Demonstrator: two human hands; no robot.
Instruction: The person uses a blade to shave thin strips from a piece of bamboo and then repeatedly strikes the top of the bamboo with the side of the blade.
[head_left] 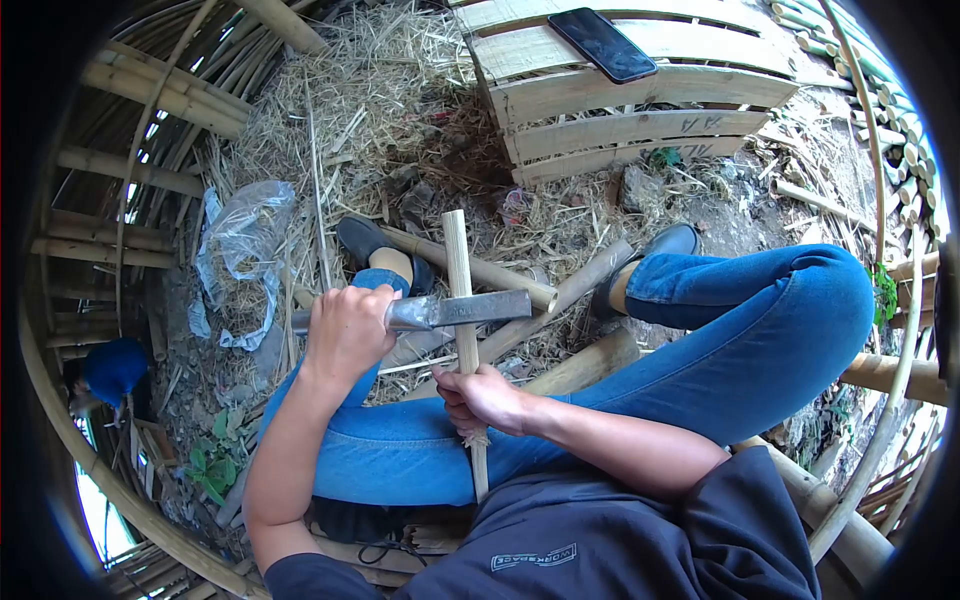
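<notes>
My left hand (pixel 348 335) is closed round the handle of a knife with a blunt-ended, flat grey blade (pixel 490 307). The blade lies across a pale split-bamboo stick (pixel 457 250), which stands nearly upright between my legs. My right hand (pixel 482 400) grips that stick below the blade, fingers wrapped round it. Frayed fibres show on the stick just under my right hand, and its lower end reaches down to my lap. Most of the knife handle is hidden in my left hand.
A slatted wooden crate (pixel 640 100) bears a phone (pixel 603 45). Bamboo poles (pixel 570 300) lie by my feet on straw-strewn ground. A clear plastic bag (pixel 250 225) is at left. Stacked bamboo (pixel 905 150) stands at far right. Another person in blue (pixel 115 372) is at far left.
</notes>
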